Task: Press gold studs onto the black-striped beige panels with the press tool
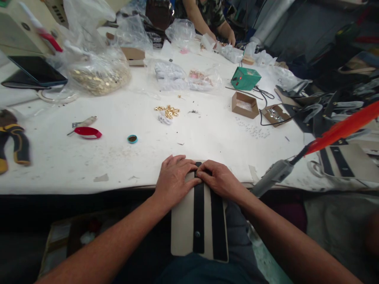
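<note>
Pressing black webbing (pixel 198 225) on beige canvas (pixel 182 227)

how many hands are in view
4. The person's left hand and right hand rest on a beige panel with black straps; a co-worker's hand and another are across the table. More may be hidden.

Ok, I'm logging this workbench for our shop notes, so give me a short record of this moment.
left hand: the left hand lies on the beige panel's top end
right hand: the right hand lies beside it, fingertips meeting the left's at a black strap
item: beige panel with two black straps and a metal stud
surface: white-topped table
nearby: gold-coloured chain pieces, cardboard tray, green box
other person: a co-worker's hand at the far side
</note>
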Action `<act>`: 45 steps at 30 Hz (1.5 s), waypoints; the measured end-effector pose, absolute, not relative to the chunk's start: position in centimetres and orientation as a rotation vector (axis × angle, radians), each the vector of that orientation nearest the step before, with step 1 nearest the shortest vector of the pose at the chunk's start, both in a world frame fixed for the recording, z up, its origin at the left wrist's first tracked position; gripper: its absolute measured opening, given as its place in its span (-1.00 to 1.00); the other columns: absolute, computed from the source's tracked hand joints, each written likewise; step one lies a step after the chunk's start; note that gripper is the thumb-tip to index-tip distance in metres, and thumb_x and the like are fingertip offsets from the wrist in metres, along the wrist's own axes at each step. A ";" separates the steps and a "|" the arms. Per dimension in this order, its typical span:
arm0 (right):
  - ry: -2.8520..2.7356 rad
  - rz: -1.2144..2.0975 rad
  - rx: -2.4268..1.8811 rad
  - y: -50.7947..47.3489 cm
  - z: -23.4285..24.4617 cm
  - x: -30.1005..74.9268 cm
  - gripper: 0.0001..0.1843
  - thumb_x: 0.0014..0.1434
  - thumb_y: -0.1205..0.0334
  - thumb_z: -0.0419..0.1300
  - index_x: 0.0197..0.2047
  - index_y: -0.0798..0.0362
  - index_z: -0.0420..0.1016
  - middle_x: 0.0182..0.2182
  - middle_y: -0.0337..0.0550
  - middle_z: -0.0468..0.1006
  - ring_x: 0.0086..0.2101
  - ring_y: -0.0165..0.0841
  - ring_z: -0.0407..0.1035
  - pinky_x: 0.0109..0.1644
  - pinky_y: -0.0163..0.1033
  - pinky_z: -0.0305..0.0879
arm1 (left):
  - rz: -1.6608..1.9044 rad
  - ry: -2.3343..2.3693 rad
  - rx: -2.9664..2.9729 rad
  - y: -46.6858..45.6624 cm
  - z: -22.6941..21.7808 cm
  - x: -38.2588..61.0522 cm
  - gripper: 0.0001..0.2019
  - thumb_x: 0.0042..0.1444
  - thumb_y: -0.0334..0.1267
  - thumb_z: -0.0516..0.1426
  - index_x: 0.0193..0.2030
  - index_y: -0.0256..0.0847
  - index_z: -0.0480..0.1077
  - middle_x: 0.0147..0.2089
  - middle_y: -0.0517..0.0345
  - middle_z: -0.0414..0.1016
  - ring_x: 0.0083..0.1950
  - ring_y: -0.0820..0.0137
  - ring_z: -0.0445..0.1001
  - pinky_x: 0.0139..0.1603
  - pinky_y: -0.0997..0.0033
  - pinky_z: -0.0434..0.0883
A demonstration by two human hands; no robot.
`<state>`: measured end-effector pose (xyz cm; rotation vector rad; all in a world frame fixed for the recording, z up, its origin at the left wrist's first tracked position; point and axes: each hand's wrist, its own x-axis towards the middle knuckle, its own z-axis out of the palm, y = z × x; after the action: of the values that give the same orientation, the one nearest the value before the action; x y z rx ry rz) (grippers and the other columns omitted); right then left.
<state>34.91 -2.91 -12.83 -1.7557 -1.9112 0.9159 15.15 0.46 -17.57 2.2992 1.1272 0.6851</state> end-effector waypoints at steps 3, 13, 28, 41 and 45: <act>-1.896 0.936 -1.788 -2.7 -12.7 34.8 -0.87 0.32 0.29 0.25 -0.30 0.01 0.57 -0.29 -0.24 0.61 -0.24 -0.33 0.44 -0.12 -0.22 0.24 | 0.685 1.121 2.300 0.4 -17.6 15.1 -0.70 0.21 0.01 0.35 0.05 0.06 0.57 0.23 0.29 0.62 0.41 0.05 0.34 0.49 -0.18 0.08; -1.824 1.017 -1.848 -2.0 -12.5 34.6 -0.91 0.24 0.26 0.27 -0.31 0.01 0.61 -0.35 -0.22 0.65 -0.31 -0.32 0.45 -0.18 -0.23 0.27 | 0.680 1.120 2.296 0.4 -17.6 15.1 -0.68 0.20 0.00 0.36 0.07 0.09 0.57 0.24 0.29 0.61 0.41 0.05 0.33 0.50 -0.18 0.08; -1.364 0.557 -1.720 -8.3 -10.8 37.4 -0.77 0.32 0.03 0.28 -0.14 0.02 0.58 -0.25 -0.15 0.61 -0.25 -0.27 0.50 -0.10 -0.17 0.40 | 0.679 1.153 2.347 0.5 -17.1 15.3 -0.72 0.18 -0.02 0.37 0.01 0.03 0.62 0.20 0.25 0.65 0.37 0.00 0.38 0.41 -0.20 0.22; -0.711 0.028 -2.050 -12.6 -14.6 47.4 -0.11 0.00 -0.20 0.49 0.28 0.12 0.48 0.04 0.07 0.59 -0.11 -0.09 0.54 0.03 0.01 0.48 | 0.696 1.135 2.376 0.5 -17.3 15.4 -0.70 0.18 -0.04 0.37 0.05 0.11 0.65 0.21 0.27 0.64 0.36 0.03 0.39 0.41 -0.19 0.25; -0.664 0.317 -2.094 -11.6 -15.3 47.7 -0.30 0.06 -0.20 0.43 0.11 0.14 0.64 -0.19 0.01 0.69 -0.07 0.01 0.57 0.15 0.09 0.41 | 0.689 1.137 2.372 0.5 -17.4 15.3 -0.69 0.17 -0.01 0.38 0.05 0.10 0.64 0.21 0.29 0.64 0.37 0.03 0.39 0.42 -0.19 0.23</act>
<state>47.67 -11.65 -15.27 -2.0942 -0.6641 0.3166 15.34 0.49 -17.44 2.3718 1.1375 0.6887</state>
